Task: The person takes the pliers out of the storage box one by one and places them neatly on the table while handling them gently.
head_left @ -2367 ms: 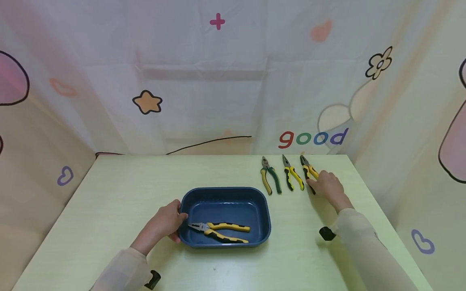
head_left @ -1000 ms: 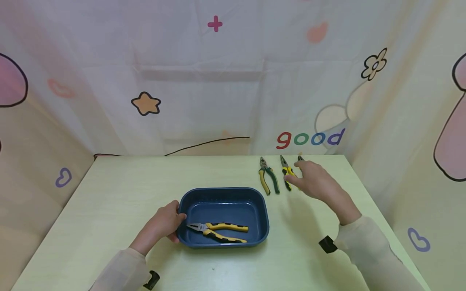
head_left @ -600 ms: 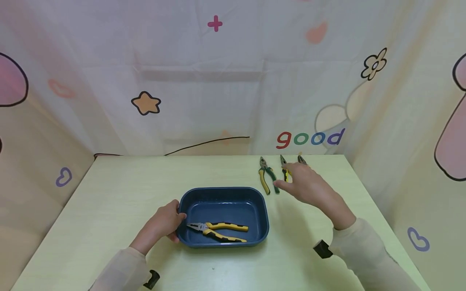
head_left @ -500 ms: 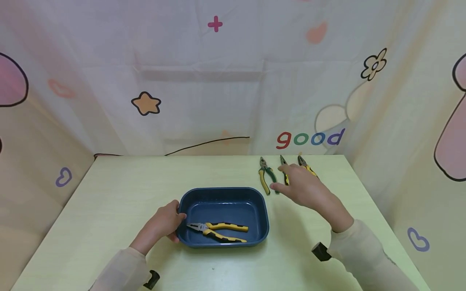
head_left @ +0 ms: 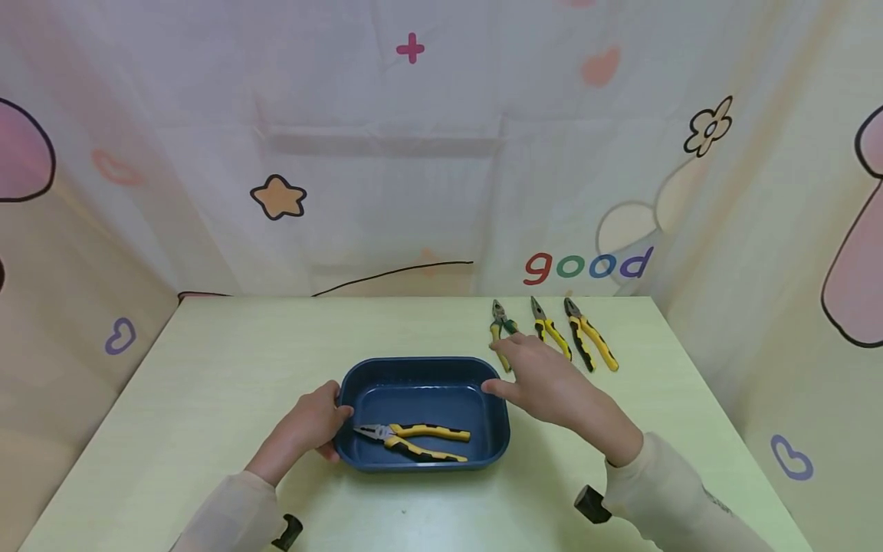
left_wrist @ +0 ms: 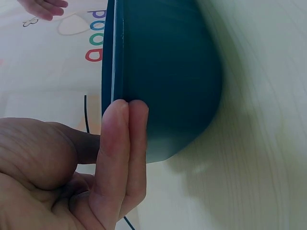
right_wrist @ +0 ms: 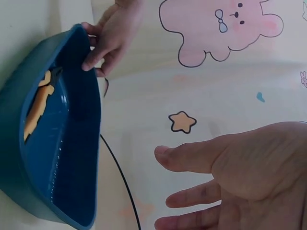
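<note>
A dark blue rectangular tray (head_left: 428, 366) sits on the table, and my left hand (head_left: 313, 418) pinches its left rim between thumb and fingers. In the left wrist view, the fingers (left_wrist: 112, 158) press on the tray's outer wall. Inside the tray lie yellow-and-black pliers (head_left: 414, 442), jaws pointing left. My right hand (head_left: 552, 383) hovers empty near the tray's right rim, thumb and fingers spread, as the right wrist view also shows. It partly covers the green-handled pliers (head_left: 498, 310) at the back.
To the right stand out yellow-and-black long-nose pliers (head_left: 552, 335) and another yellow-and-black pair of pliers (head_left: 589, 337), both lying on the table (head_left: 241, 345). A printed curtain (head_left: 386, 192) hangs behind the table's back edge.
My right hand has left the rightmost pliers and moved left across the row towards the tray's right side, uncovering the two yellow-and-black pairs. My left hand has kept its grip on the tray.
</note>
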Available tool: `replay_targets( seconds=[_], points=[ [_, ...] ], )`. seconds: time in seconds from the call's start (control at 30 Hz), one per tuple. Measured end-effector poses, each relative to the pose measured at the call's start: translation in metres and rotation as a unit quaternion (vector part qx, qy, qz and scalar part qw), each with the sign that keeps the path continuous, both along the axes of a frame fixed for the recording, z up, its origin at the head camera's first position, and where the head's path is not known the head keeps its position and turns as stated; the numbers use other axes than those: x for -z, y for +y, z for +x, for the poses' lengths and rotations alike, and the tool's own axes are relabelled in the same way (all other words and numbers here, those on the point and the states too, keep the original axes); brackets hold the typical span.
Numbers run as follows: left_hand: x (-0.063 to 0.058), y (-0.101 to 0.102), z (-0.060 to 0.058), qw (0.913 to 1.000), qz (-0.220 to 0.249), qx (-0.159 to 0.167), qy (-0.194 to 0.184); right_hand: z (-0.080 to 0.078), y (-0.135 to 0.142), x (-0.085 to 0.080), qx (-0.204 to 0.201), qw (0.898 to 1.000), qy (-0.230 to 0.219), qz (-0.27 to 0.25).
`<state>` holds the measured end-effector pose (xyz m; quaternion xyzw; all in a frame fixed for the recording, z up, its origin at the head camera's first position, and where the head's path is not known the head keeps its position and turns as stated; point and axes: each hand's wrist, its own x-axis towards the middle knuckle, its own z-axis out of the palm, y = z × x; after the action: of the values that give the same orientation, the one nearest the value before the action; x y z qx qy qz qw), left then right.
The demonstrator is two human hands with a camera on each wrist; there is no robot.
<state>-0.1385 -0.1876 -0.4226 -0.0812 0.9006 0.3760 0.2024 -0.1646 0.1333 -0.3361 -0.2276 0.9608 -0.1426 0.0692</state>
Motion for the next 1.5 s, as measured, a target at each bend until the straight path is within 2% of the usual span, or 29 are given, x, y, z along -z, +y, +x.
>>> replay_targets(
  seconds=[0.37,0.77,1.27,1.5],
  points=[
    [0.0,0.0,0.0,1.0,-0.002,0.006,0.005,0.007,-0.016,0.017,-0.025,1.0,-0.001,0.009],
    [0.0,0.0,0.001,1.0,-0.002,0.006,0.008,0.012,-0.03,0.036,-0.07,0.998,0.002,0.004],
    [0.002,-0.002,0.001,0.9998,0.012,0.004,0.014,0.01,-0.043,0.073,-0.082,0.996,-0.016,0.041],
    [0.002,-0.002,0.0,0.9998,0.011,0.007,0.015,0.008,-0.048,0.084,-0.09,0.995,-0.018,0.043]
  ],
)
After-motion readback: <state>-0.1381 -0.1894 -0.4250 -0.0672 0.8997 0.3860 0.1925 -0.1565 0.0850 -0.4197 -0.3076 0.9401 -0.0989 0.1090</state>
